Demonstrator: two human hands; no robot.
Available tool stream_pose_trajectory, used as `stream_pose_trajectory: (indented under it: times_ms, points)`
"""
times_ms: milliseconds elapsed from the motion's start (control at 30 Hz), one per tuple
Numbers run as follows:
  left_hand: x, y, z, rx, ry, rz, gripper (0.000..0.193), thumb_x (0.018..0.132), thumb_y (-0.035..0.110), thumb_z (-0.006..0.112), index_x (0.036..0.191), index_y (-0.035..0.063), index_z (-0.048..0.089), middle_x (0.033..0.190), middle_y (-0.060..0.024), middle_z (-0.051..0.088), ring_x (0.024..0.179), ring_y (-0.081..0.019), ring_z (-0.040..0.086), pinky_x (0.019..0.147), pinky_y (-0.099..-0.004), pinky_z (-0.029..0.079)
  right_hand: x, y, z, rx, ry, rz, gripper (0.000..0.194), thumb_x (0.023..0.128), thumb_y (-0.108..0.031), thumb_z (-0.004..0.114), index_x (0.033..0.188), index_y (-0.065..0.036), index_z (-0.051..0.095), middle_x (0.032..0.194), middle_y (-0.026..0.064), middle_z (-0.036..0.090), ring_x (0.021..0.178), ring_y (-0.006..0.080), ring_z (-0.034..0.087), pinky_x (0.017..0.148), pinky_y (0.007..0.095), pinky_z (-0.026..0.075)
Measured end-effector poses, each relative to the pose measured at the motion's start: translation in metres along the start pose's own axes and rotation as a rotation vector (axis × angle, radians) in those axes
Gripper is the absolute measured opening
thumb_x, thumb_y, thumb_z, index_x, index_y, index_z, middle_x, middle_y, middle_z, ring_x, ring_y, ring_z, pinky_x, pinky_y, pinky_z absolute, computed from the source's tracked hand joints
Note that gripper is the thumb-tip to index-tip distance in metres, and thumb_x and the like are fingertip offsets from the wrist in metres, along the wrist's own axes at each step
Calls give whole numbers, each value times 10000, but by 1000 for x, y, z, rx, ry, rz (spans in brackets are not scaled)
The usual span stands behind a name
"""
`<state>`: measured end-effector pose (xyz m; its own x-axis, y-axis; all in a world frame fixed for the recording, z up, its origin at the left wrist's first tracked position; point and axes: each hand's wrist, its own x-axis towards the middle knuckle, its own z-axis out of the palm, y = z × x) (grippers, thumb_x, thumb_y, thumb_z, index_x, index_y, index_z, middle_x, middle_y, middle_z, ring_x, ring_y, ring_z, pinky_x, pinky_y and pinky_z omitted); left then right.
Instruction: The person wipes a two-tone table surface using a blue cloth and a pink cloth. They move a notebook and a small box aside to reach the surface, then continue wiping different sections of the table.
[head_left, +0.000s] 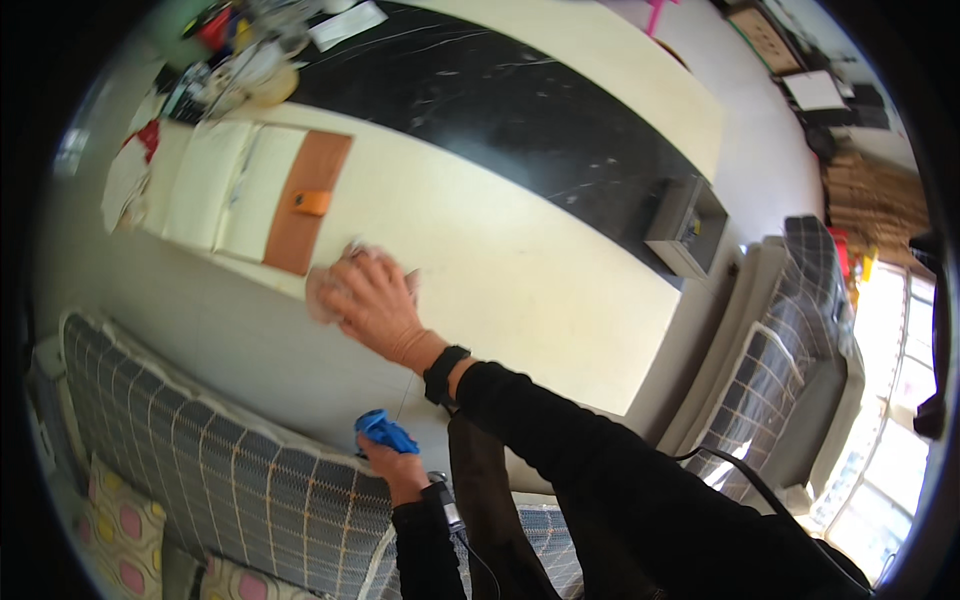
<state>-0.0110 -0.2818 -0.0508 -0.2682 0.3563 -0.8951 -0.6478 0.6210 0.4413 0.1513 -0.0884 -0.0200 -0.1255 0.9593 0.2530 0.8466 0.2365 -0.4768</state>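
My right hand (375, 304) is over the near edge of the cream tabletop (517, 300), blurred, palm down. Under its fingers is a crumpled pale pinkish cloth or tissue (322, 298), mostly hidden by the hand. Lower down, off the table's near side and in front of the sofa, my left hand (399, 469) grips a small blue object (384, 430), whose exact kind I cannot tell. An open notebook (206, 184) with a brown cover flap (307, 202) and an orange strap lies just beyond my right hand.
A black marble-patterned band (480, 105) crosses the table, with a grey open box (688, 225) at its right end. Clutter including bags (259, 75) crowds the far left. Plaid-covered sofas (247, 480) (772, 352) stand at the near side and right. A cable (739, 465) hangs by my right arm.
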Motion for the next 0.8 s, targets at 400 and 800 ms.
stream_pose_trajectory:
  times_ms: [400, 800]
  points:
    - [-35, 18, 196, 763, -285, 966, 343, 1013, 297, 705, 1158, -13, 692, 1078, -90, 717, 947, -188, 676, 865, -343, 559, -287, 91, -167, -214, -10, 679, 649, 747, -260, 839, 1358, -235, 623, 1545, 95, 463, 1424, 360, 409, 1149, 552, 315]
    - [-19, -31, 320, 1543, -43, 1634, 526, 953, 285, 713, 1414, 112, 529, 1522, -148, 504, 1411, -374, 423, 1101, -637, 321, -212, 171, -135, -404, 667, 1113, 540, 835, -195, 789, 1348, -175, 620, 1424, 145, 529, 1355, 428, 447, 1168, 551, 314]
